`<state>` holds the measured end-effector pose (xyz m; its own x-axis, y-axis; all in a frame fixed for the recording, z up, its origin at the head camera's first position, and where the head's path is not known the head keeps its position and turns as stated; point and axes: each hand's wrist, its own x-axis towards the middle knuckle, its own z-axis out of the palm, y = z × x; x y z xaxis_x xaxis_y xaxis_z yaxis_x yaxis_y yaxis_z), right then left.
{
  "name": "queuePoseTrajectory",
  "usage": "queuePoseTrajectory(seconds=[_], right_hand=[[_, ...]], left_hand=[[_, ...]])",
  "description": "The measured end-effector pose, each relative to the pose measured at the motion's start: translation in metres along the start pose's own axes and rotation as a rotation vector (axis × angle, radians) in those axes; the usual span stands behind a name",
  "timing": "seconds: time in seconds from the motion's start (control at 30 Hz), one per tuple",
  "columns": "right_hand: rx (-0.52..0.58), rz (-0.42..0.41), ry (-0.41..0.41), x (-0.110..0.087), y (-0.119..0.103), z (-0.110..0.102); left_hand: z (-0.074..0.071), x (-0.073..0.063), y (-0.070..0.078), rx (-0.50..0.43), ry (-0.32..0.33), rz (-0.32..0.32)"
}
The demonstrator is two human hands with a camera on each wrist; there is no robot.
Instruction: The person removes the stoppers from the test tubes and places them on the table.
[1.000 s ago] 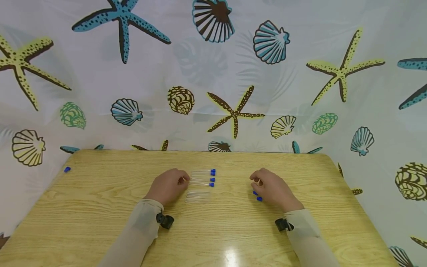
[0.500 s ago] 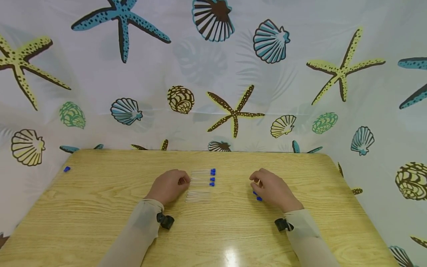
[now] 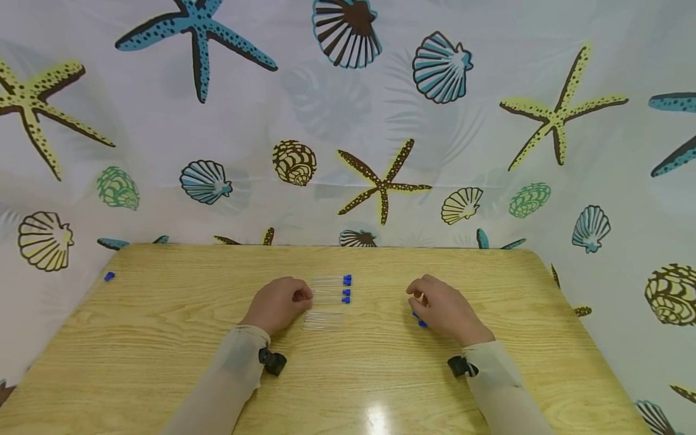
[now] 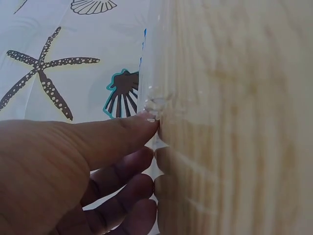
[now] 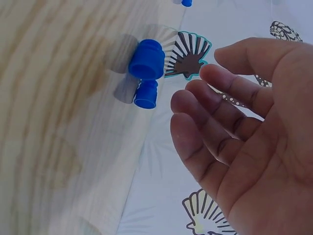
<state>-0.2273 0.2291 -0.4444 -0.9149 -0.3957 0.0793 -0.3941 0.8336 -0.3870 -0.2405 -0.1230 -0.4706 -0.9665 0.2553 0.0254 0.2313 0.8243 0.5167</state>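
Observation:
In the head view, several clear test tubes with blue caps (image 3: 346, 292) lie side by side on the table, caps to the right. My left hand (image 3: 278, 305) is at their left ends. In the left wrist view, its thumb and hidden index finger pinch the end of a clear tube (image 4: 155, 104), while the other fingertips rest on the tabletop. Uncapped clear tubes (image 3: 323, 321) lie just nearer to me. My right hand (image 3: 443, 305) holds nothing, its fingers loosely bent. Beside it stand two loose blue caps (image 5: 146, 59), partly hidden by the hand in the head view.
Another blue cap (image 3: 110, 276) lies by the far left edge of the wooden table (image 3: 348, 374). A curtain (image 3: 244, 121) printed with shells and starfish hangs behind the table and along its sides.
My left hand has shifted slightly to the right, and the nearest capped tube, slanted before, now lies in line with the others. The right hand has hardly moved.

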Motion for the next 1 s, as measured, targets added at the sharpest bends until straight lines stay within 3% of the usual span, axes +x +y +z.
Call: queuePoseTrajectory(seconds=[0.27,0.43,0.67,1.0], right_hand=[[0.011,0.014,-0.003,0.0,0.0,0.0],[0.017,0.008,0.016,0.0,-0.001,-0.001],[0.066,-0.055,0.098,-0.002,-0.008,-0.006],[0.195,-0.206,0.188,-0.005,-0.03,-0.022]], left_hand=[[0.0,0.001,-0.004,0.003,0.014,0.019],[-0.009,0.0,-0.002,-0.014,0.052,0.033],[-0.031,-0.007,0.024,-0.016,0.093,0.088],[-0.051,-0.021,0.058,0.018,0.152,0.259]])
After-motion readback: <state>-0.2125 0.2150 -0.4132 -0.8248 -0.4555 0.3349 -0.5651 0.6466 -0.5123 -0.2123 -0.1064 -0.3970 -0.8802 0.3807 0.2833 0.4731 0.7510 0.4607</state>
